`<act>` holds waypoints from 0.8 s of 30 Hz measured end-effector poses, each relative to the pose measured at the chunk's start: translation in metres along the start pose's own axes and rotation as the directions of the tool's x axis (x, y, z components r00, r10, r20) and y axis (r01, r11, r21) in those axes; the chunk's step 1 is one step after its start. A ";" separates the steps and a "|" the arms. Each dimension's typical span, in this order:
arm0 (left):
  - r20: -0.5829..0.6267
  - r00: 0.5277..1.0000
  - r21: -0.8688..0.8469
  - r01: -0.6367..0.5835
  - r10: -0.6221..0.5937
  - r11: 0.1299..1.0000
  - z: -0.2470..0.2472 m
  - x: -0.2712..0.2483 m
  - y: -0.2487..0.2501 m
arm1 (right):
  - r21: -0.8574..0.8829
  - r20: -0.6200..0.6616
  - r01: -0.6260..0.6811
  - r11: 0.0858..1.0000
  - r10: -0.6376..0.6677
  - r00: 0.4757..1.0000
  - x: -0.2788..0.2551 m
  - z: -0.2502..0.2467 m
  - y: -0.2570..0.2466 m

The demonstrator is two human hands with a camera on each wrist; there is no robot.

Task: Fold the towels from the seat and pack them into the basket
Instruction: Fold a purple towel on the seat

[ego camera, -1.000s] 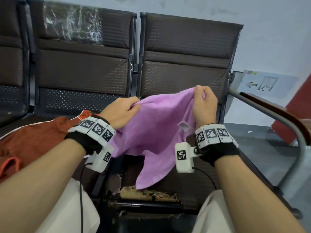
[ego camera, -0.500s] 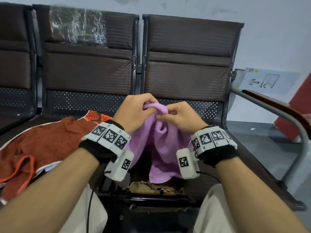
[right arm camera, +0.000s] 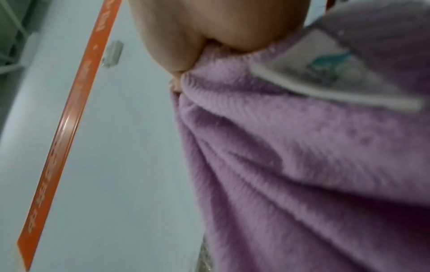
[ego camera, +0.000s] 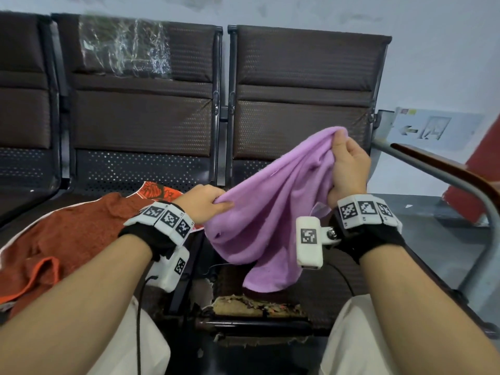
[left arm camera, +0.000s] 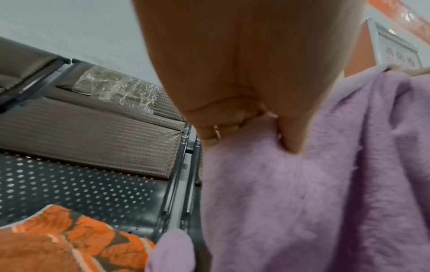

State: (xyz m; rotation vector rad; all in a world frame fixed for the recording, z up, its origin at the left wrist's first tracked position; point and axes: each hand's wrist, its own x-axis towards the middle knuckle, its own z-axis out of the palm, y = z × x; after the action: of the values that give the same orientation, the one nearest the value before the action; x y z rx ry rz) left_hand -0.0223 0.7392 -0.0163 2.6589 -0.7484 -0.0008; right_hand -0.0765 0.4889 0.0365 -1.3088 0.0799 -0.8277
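Head view downward; wrist views close.

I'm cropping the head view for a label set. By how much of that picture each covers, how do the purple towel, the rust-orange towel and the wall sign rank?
1. purple towel and rust-orange towel: about alike. The orange one is partly hidden by the left arm and cut by the frame edge, so I won't rank them.
2. wall sign: clearly smallest, though it is also farthest from the camera.

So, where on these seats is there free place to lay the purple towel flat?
The right seat, under the hanging purple towel that the left hand and right hand grip, is bare between the centre frame and the armrest, though its front edge is torn. The middle seat is crowded: the orange towel covers most of it.
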 end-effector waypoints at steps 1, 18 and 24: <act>0.049 0.998 0.070 0.037 -0.041 0.997 0.000 -0.001 -0.001 | 0.017 -0.050 -0.022 1.000 0.023 0.998 0.001 -0.002 0.001; -0.074 0.997 -0.686 -0.034 -0.023 0.727 -0.027 -0.004 0.040 | -0.544 0.710 0.112 0.831 0.385 0.590 -0.034 0.026 0.036; -0.034 0.999 -0.809 -0.026 -0.003 0.587 -0.029 -0.007 0.019 | -0.417 0.683 0.009 0.909 0.306 0.664 -0.033 0.037 0.031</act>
State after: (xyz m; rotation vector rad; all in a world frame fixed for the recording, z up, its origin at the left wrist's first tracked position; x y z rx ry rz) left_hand -0.0348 0.7380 0.0172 1.7478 -0.5556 -0.2433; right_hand -0.0672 0.5389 0.0076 -1.9129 -0.3106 -0.0681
